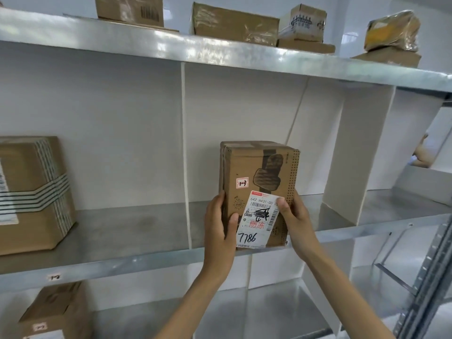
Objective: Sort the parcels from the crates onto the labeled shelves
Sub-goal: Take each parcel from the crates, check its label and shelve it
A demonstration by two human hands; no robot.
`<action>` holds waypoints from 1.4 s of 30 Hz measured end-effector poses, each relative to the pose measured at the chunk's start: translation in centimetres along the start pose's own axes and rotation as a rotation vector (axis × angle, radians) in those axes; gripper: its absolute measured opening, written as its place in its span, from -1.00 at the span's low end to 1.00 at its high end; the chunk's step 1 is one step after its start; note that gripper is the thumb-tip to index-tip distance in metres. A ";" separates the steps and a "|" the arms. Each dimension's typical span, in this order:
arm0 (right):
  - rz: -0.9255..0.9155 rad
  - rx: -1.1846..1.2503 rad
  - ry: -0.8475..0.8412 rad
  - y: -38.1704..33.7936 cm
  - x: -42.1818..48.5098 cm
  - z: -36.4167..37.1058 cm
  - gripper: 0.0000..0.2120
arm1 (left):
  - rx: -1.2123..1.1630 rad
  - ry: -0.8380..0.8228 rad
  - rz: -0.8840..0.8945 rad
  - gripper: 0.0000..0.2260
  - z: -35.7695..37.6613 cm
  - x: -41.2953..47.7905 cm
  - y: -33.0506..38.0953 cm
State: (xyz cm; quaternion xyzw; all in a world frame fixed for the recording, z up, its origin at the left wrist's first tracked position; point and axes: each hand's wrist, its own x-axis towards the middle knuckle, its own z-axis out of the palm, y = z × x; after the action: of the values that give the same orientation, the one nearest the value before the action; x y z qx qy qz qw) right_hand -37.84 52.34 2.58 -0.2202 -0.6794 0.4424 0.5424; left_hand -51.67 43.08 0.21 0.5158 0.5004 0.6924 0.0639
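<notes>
A brown cardboard parcel [259, 172] stands upright at the front of the middle shelf [137, 231], in the bay right of a white divider [186, 152]. It carries a small "1-3" sticker and a white shipping label with "7786" written on it. My left hand [219, 226] grips its lower left edge, thumb across the front. My right hand [294, 218] grips its lower right edge, thumb on the label. The parcel's base sits at the shelf's front lip.
A banded parcel [31, 192] lies in the left bay, above a small "1-2" tag [53, 277] on the shelf edge. Several parcels [234, 23] line the top shelf. Another box [53, 314] sits on the lower shelf. A metal upright [425, 285] stands at right.
</notes>
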 end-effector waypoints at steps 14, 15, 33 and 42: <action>-0.004 0.076 -0.068 3.2 4.2 2.3 -0.66 | 0.032 0.114 -0.123 -0.65 0.2 3.0 -1.8; 0.002 0.081 -0.066 3.3 4.4 2.4 -0.64 | 0.037 0.121 -0.132 -0.65 0.3 3.1 -1.9; 0.001 -0.048 0.091 3.2 2.5 2.0 -0.33 | 0.270 0.127 -0.356 -0.59 -0.9 1.7 -1.3; -0.253 0.104 0.087 0.7 -4.6 4.1 -0.64 | 0.286 0.041 -0.174 -0.82 -3.3 -7.3 3.5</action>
State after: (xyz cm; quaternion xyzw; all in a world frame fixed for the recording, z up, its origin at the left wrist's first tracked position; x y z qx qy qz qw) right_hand -40.30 47.67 -0.59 -0.1234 -0.6538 0.3949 0.6335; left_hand -49.43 34.87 -1.77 0.4603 0.6377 0.6164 0.0394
